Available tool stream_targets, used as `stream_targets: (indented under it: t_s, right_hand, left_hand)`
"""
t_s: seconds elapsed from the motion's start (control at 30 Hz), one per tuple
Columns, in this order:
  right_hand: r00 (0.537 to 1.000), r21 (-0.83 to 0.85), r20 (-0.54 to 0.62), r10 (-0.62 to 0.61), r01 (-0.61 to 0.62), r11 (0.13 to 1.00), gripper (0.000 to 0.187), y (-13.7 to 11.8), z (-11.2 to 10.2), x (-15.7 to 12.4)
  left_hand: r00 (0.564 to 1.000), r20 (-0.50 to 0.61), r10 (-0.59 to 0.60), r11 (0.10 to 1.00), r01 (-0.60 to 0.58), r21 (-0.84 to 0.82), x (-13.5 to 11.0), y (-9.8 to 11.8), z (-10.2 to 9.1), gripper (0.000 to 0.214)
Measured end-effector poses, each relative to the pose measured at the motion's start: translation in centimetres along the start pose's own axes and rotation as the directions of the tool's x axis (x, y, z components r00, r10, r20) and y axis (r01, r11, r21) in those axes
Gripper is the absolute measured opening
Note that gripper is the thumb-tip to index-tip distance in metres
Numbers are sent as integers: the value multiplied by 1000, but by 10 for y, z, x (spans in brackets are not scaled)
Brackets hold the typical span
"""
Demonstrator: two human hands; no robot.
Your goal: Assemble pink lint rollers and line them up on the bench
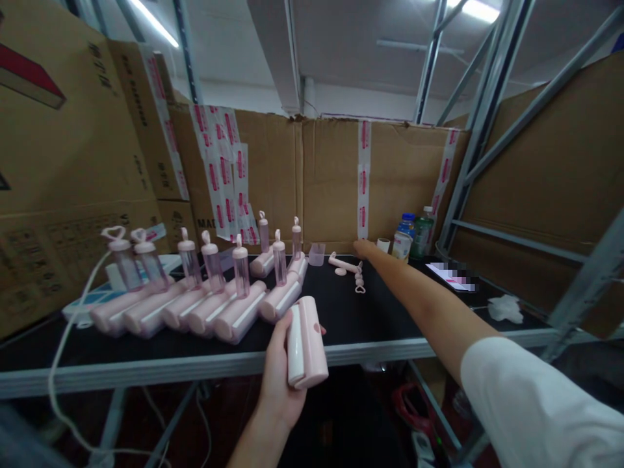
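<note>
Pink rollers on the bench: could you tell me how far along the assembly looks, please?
Done: about eight rollers lie in a row with handles fitted. In hand: the left hand grips a handleless roller body, while the right hand reaches beside loose handle parts. Left: fitting that handle.

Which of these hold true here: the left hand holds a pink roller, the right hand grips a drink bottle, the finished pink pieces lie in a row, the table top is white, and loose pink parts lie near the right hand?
1. The left hand holds a pink roller case. True.
2. The right hand grips a drink bottle. False: it is stretched out open toward the far edge, holding nothing; the bottles stand beside it.
3. The pink pieces with handles lie in a row. True.
4. The table top is white. False: it is black.
5. Loose pink parts lie near the right hand. True.
</note>
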State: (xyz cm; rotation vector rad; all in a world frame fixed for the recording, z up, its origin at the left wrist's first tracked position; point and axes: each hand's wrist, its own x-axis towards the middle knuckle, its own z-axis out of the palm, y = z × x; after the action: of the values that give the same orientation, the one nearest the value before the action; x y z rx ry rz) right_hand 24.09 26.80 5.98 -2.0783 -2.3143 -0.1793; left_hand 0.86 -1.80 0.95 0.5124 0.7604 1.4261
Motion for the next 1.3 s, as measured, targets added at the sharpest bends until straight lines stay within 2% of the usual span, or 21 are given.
stream_targets:
  t_s: [0.07,0.17,0.3,0.4,0.43,0.5,0.53,0.57,0.6,0.67,0.77,0.9,1.07,1.17,1.23,1.3]
  right_hand:
    - [998,49,-57,-21,24,999,36,0,-2,-6]
    - [976,148,-204,-77,109,983,35,-7,-18,-14]
    - [884,265,-441,-153,292,919,36,-27,-52,-32]
    - [811,325,-545,-212,437,839,42,-43,-68,-74]
    - [791,361,-560,-245,500,787,41,-46,-71,-95]
    - [745,578,-578,-333,662,478,47,-51,-73,-146]
    - [749,668,-544,-378,659,346,43,-52,-73,-172]
    - [759,728,-499,-418,629,272,37,-52,-73,-197]
    - [772,767,-447,-452,591,250,33,-53,-72,-221]
    - [793,799,-381,-476,542,262,28,-53,-71,-256]
    - [820,798,-359,-445,518,310,25,-53,-73,-283]
    - [827,785,-357,-435,518,341,23,-56,-77,-292]
    - [835,824,-302,-460,471,315,29,-61,-74,-296]
    - [853,856,-247,-459,414,310,32,-62,-71,-299]
    - [851,834,-253,-461,433,342,31,-63,-72,-302]
    - [829,770,-309,-466,505,389,29,-64,-74,-304]
  left_hand:
    - [1000,20,-9,1000,10,-29,0,1,-1,31]
    - [997,57,-44,997,48,-60,-1,3,0,33]
    - [995,91,-51,992,61,-111,-6,7,3,29]
    - [998,67,-22,995,28,-95,-12,10,5,25]
    - [999,51,-7,997,11,-77,-14,11,6,26]
    - [998,40,50,998,-49,-37,-19,13,8,32]
    - [995,47,86,996,-85,-19,-22,14,9,36]
    - [991,55,120,993,-120,-5,-24,15,10,40]
    - [987,62,149,989,-150,7,-27,16,11,43]
    - [980,66,189,981,-191,33,-32,18,12,46]
    - [975,68,212,973,-217,81,-39,20,14,53]
    - [967,108,230,959,-244,146,-49,20,17,57]
    - [951,74,301,937,-309,163,-56,21,20,56]
    - [939,93,331,915,-343,211,-56,22,18,54]
    - [933,110,343,899,-360,249,-56,21,17,55]
    - [932,128,339,892,-362,270,-57,20,17,55]
